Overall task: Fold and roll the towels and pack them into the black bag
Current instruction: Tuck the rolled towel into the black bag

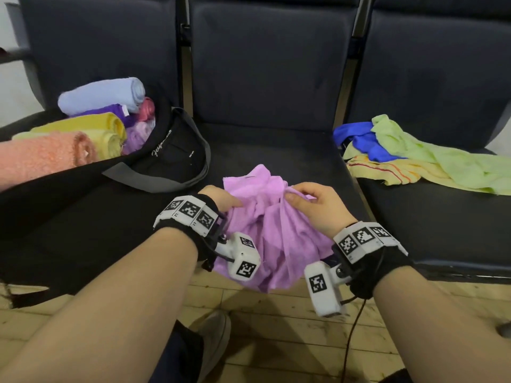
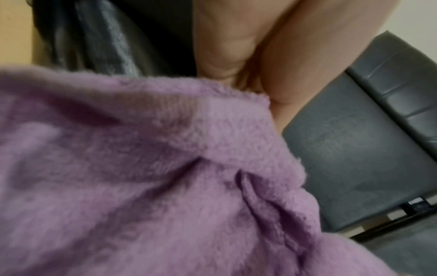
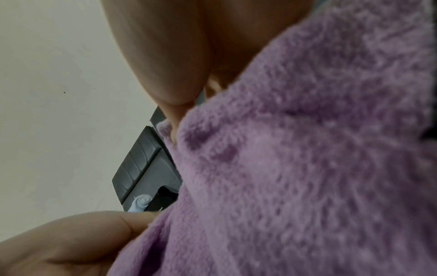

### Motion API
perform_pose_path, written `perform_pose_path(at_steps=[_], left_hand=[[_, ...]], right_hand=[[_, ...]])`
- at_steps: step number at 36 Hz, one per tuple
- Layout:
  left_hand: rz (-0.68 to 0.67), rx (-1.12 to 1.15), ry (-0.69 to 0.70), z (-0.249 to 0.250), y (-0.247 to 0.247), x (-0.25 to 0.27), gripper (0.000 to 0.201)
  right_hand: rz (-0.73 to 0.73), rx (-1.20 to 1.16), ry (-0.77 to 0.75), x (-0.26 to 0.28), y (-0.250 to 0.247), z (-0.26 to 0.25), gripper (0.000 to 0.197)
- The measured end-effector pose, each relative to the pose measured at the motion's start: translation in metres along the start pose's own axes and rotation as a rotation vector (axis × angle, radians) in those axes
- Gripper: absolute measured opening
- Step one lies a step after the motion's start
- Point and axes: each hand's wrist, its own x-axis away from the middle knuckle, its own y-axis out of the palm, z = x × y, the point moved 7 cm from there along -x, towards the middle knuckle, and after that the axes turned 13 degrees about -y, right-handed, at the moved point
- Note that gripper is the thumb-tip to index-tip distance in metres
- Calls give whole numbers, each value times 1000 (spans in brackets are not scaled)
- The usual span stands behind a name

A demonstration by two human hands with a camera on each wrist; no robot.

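A crumpled lilac towel [image 1: 265, 225] lies on the front of the middle seat and hangs over its edge. My left hand [image 1: 225, 201] grips its left side, fingers buried in the cloth [image 2: 165, 168]. At its top right my right hand [image 1: 309, 200] pinches a fold between thumb and fingers; the same fabric [image 3: 307, 168] fills the right wrist view. The black bag [image 1: 171, 158] lies open on the left seat, with several rolled towels [image 1: 105, 95] inside: pale blue, purple, pink, yellow and peach.
A loose heap of towels [image 1: 414, 153], light green, blue and yellow, sits on the right seat. Dark padded seat backs [image 1: 271, 59] stand behind. A wooden floor [image 1: 276, 313] and my shoe [image 1: 215, 335] lie below the seat edge.
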Motion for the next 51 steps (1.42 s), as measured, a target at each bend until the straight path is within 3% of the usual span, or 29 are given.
perform_pose_path(at_steps=[3,7,9,15,16,19,21,26,30,35,38,41,47,50,51], left_hand=[[-17,118,105,8,-1,-5,35],[120,412,323,23,-12,7,28],[99,519,425,32,-13,16,28],[55,577,627,56,-14,39,27],[43,469,638,59,-9,39,23],[-66,-242,574,54,26,40,21],[-118,-440,483,45,36,38,25],[-29,-446,415,45,34,29,66],[118,-404,375,41,31,23,38],[381,-43,560,56,2,37,25],[218,284,614,62,-2,47,32],[60,287,600,68,14,49,46],[-192,305,356,64,39,46,37],[-308,279,250,58,47,48,15],[-320,295,208,55,49,48,19]], right_hand=[[-2,10,19,0,1,4,5],[-32,-27,-7,-1,3,5,7],[-57,-63,-33,-1,7,3,8],[-46,-75,-70,-2,10,1,13],[-50,-62,-63,-2,10,2,13],[-52,-20,-47,0,10,5,10],[-50,-6,-23,2,9,8,8],[-119,2,88,7,8,16,6],[-127,35,84,10,6,14,6],[-75,72,45,7,2,8,12],[22,49,28,2,-7,3,11],[102,-4,16,-1,-17,0,17],[20,-38,13,0,-13,-4,12],[-36,49,58,2,-8,4,6],[-45,82,78,3,-8,8,5]])
